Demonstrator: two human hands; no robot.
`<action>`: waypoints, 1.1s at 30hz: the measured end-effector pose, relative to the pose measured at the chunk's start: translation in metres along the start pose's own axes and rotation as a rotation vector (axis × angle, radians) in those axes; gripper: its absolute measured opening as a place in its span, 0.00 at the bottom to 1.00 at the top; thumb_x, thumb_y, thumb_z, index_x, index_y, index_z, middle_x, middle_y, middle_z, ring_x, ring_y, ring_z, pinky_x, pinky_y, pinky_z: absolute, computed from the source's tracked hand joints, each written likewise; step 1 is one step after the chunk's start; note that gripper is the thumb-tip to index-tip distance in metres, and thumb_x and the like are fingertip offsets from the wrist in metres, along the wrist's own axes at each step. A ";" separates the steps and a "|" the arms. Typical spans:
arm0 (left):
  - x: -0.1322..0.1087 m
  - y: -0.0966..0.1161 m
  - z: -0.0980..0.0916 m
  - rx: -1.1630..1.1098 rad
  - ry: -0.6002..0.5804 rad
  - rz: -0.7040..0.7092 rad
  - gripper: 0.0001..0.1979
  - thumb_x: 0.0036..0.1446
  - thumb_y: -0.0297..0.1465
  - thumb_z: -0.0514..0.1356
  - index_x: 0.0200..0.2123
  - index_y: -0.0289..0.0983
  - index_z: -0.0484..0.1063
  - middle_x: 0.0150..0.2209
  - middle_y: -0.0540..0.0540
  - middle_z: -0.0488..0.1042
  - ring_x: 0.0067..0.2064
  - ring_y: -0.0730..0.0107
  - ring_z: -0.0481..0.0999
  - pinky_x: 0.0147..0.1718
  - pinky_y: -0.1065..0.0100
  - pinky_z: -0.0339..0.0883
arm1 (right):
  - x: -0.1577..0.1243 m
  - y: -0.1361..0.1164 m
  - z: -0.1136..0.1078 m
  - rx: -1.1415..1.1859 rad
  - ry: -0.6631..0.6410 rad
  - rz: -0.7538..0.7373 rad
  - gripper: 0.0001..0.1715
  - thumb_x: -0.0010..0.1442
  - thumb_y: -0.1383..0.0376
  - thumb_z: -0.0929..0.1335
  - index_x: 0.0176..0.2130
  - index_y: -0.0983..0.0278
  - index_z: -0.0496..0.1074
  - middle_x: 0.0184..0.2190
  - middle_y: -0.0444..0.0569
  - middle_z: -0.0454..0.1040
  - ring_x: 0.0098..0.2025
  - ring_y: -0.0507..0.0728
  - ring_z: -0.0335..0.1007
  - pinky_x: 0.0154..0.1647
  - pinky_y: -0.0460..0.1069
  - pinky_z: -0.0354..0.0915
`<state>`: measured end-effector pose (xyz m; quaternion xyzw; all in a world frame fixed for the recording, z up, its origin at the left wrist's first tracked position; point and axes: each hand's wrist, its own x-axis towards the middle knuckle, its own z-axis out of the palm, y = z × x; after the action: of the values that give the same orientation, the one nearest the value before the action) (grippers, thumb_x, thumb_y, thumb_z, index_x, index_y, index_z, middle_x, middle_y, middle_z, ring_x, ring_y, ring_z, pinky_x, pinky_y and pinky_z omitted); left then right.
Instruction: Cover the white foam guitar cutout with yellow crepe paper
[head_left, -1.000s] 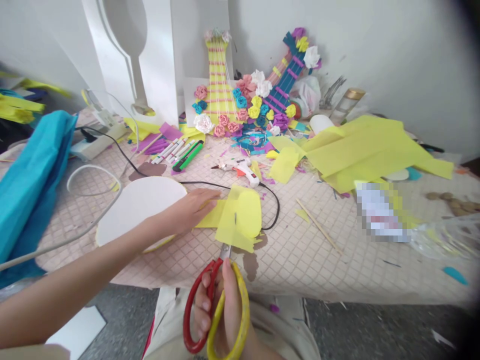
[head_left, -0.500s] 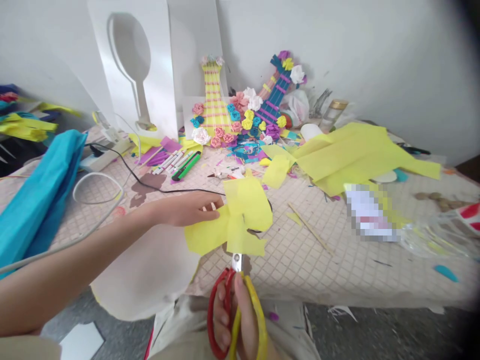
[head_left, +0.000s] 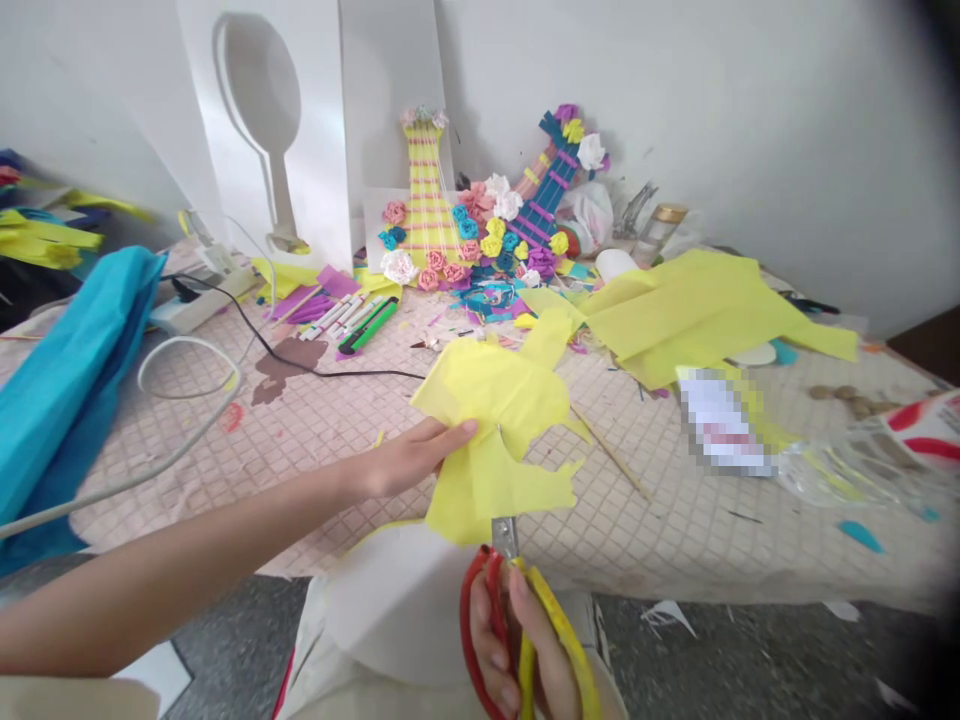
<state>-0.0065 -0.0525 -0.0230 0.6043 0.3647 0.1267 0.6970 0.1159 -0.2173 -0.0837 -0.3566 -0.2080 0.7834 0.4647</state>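
Observation:
My left hand (head_left: 409, 460) pinches a sheet of yellow tissue paper (head_left: 499, 420) that is glued to the edge of a white round board (head_left: 397, 605), held over the table's front edge above my lap. My right hand (head_left: 517, 655) grips scissors (head_left: 521, 620) with one red and one yellow handle. The blades point up into the yellow paper's lower edge.
The tiled table (head_left: 637, 500) holds a black cable (head_left: 300, 360), markers (head_left: 349, 318), large yellow paper sheets (head_left: 697, 310), a wooden stick (head_left: 611, 455), guitar-shaped crafts with paper roses (head_left: 480, 220), a blue cloth (head_left: 67, 380) at left and clear plastic (head_left: 862, 470) at right.
The white board and yellow paper have come off the table toward my lap and moved right. My right hand with the scissors followed rightward, blades still in the paper.

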 end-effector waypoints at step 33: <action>-0.005 -0.003 0.025 -0.344 -0.276 -0.027 0.19 0.51 0.42 0.59 0.41 0.35 0.71 0.39 0.43 0.75 0.35 0.71 0.74 0.33 0.70 0.65 | -0.054 -0.112 -0.040 -0.872 0.038 0.152 0.26 0.53 0.43 0.61 0.26 0.63 0.58 0.12 0.34 0.52 0.11 0.43 0.41 0.12 0.42 0.40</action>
<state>0.0052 -0.0749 -0.0236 0.4832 0.2469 0.0939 0.8347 0.2276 -0.2109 -0.0166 -0.5478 -0.4839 0.6475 0.2156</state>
